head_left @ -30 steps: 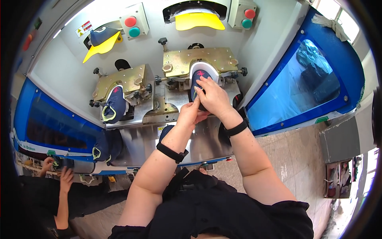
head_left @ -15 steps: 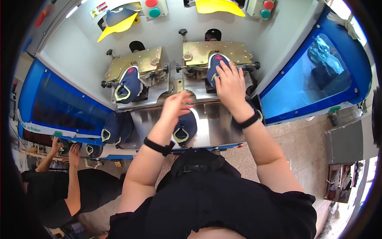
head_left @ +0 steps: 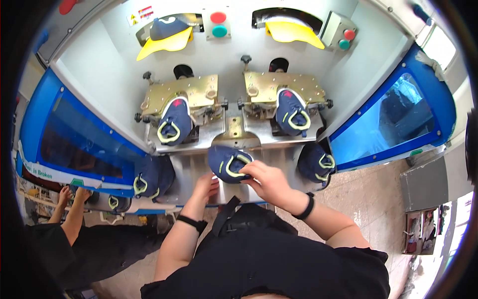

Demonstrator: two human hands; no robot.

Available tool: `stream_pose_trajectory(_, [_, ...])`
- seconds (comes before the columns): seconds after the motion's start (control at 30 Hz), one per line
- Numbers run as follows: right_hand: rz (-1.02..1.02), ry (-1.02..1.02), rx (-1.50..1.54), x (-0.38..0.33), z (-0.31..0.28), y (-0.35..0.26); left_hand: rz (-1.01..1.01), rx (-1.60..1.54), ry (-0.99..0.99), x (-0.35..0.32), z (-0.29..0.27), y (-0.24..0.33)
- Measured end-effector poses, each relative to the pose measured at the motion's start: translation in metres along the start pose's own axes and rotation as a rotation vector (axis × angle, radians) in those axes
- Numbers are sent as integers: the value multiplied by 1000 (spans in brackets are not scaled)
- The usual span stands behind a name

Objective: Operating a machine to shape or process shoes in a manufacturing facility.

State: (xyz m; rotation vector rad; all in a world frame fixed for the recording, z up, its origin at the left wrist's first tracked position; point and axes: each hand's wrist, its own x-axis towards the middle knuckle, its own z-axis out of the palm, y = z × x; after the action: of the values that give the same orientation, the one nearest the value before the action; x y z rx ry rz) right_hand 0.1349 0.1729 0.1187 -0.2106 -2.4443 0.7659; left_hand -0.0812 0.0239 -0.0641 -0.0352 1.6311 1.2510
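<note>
My right hand (head_left: 271, 187) pinches the collar of a navy shoe (head_left: 222, 160) with a lime-green lining, fingers and thumb closed on its opening. That shoe lies tilted over the steel ledge (head_left: 191, 162), its toe to the left. My left hand (head_left: 205, 188) is just below it, fingers apart and holding nothing; whether they touch the shoe I cannot tell. Beyond, two similar shoes sit toe-inward at the brass plates of the machine: a left shoe (head_left: 175, 122) and a right shoe (head_left: 292, 115), each with a red mark on the tongue.
More navy shoes stand at the ledge's ends, a left group (head_left: 162, 174) and a right group (head_left: 313, 162). Blue-framed side panels (head_left: 393, 119) flank the bay. Yellow flaps (head_left: 294, 34) and button boxes (head_left: 218, 25) are above. A co-worker (head_left: 74, 224) works at lower left.
My right hand has left the shoe at the right plate and come down onto the middle shoe, which is now turned with its toe leftward. My left hand has drawn back toward me.
</note>
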Motion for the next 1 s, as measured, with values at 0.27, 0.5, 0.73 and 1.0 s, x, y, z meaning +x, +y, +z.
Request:
stream_pose_trajectory(0.27, [-80, 580, -444, 146, -173, 17, 346, 276, 27, 20, -19, -42])
stream_pose_trajectory(0.5, [93, 569, -660, 258, -209, 106, 482, 377, 120, 38, -18, -59])
stream_pose_trajectory(0.73, [-63, 785, -308, 239, -185, 130, 549, 381, 86, 33, -23, -64])
stream_pose_trajectory(1.0, [-24, 623, -383, 274, -225, 150, 484, 561, 158, 30, -17, -52])
